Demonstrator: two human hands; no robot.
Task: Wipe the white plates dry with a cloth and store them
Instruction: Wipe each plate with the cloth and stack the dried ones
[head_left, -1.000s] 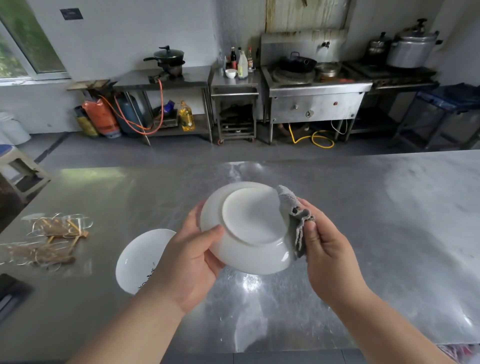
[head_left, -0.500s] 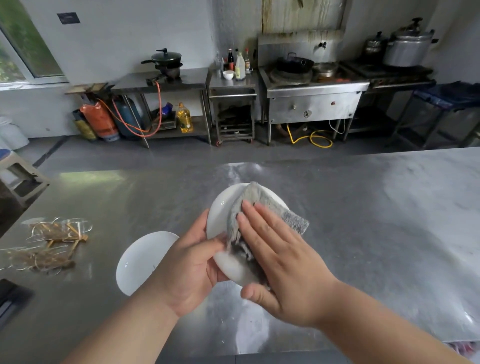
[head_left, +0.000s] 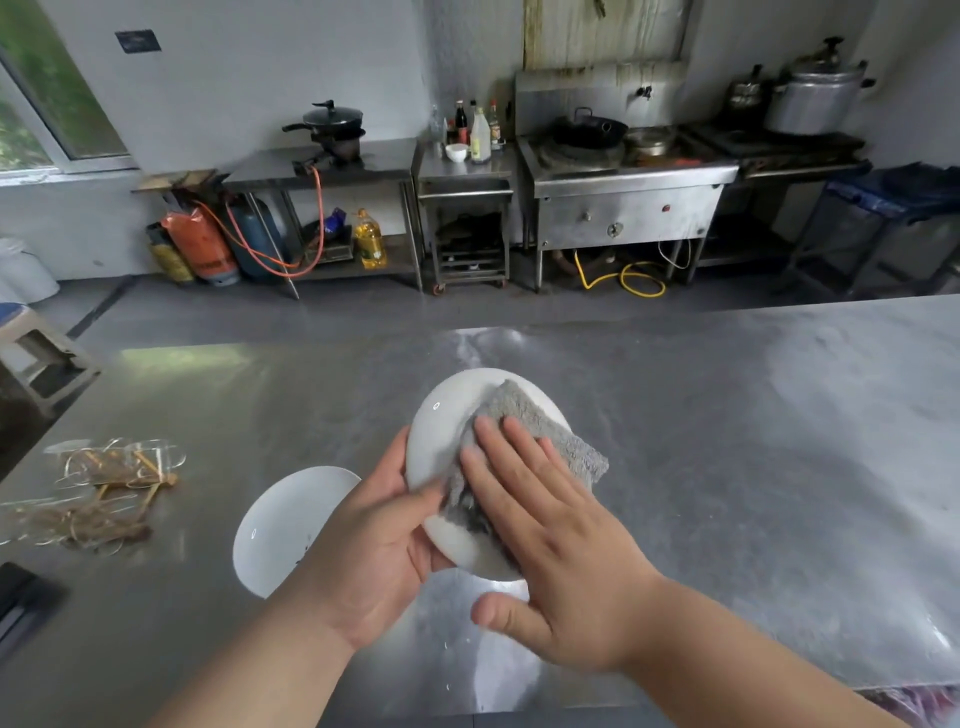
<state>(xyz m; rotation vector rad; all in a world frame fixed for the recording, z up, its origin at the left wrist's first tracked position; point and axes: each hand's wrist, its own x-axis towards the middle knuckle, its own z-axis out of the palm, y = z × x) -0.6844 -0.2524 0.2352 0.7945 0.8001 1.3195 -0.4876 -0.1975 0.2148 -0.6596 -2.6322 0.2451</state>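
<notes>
My left hand (head_left: 371, 540) grips the left rim of a white plate (head_left: 441, 426), tilted above the steel table (head_left: 727, 441). A grey cloth (head_left: 540, 426) lies over the plate's face. My right hand (head_left: 550, 540) presses the cloth flat against the plate with straight fingers. A second white plate (head_left: 283, 525) lies on the table to the left, partly hidden by my left wrist.
A tangle of clear wrappers and brown sticks (head_left: 98, 493) lies at the table's left. A dark object (head_left: 21, 603) sits at the left edge. Beyond the table stand a stove (head_left: 623, 192), steel shelves (head_left: 332, 171) and gas cylinders (head_left: 202, 249).
The cloth went from hanging pinched beside the plate's underside to lying flat on the plate under my right palm. The plate has tilted more upright and the hand has slid slightly across it.
</notes>
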